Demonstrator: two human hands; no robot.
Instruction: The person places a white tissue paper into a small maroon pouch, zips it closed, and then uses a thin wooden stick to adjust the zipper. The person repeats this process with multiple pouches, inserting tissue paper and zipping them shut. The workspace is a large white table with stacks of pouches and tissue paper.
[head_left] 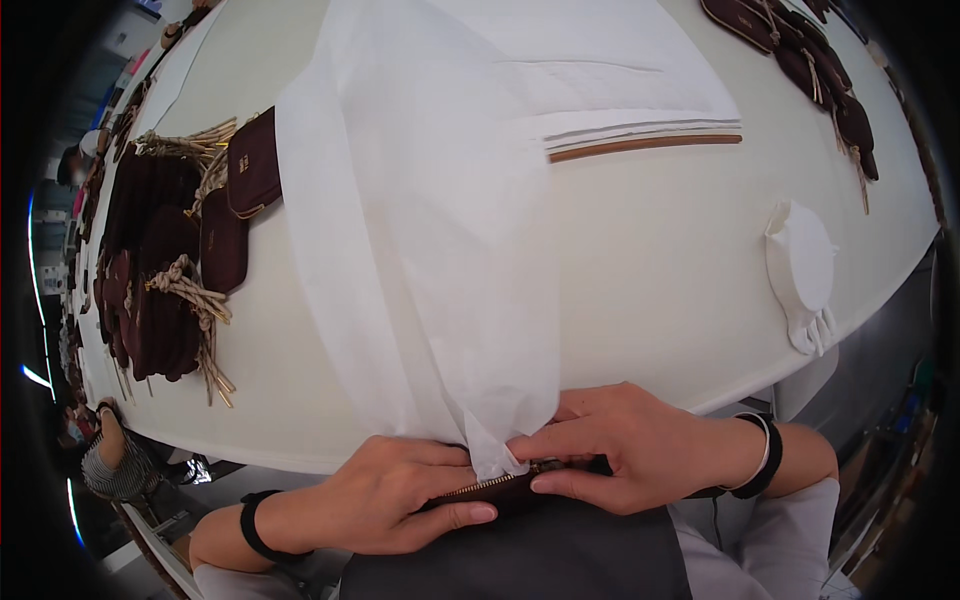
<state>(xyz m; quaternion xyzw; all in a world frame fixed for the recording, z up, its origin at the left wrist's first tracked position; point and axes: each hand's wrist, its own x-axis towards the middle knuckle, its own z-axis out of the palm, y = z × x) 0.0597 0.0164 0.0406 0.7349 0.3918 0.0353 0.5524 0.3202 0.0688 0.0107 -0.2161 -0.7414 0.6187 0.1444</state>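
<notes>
A dark maroon zip pouch (512, 497) is held at the table's near edge, its gold-toothed zipper facing up. My left hand (385, 493) grips its left end, with the thumb along the front side. My right hand (635, 452) closes round the right end, thumb in front, forefinger at the opening by the paper. A large sheet of thin white tissue paper (470, 240) stretches across the table toward me. Its gathered near end goes down into the pouch mouth between my hands. How much paper lies inside is hidden.
Several maroon pouches with beige rope tassels (160, 300) are piled at left, more pouches (810, 70) at far right. A stack of white sheets (620, 100) with a brown strip (645, 148) lies at the back. White gloves (800, 265) rest near the right edge. A person in stripes (118, 465) is at left.
</notes>
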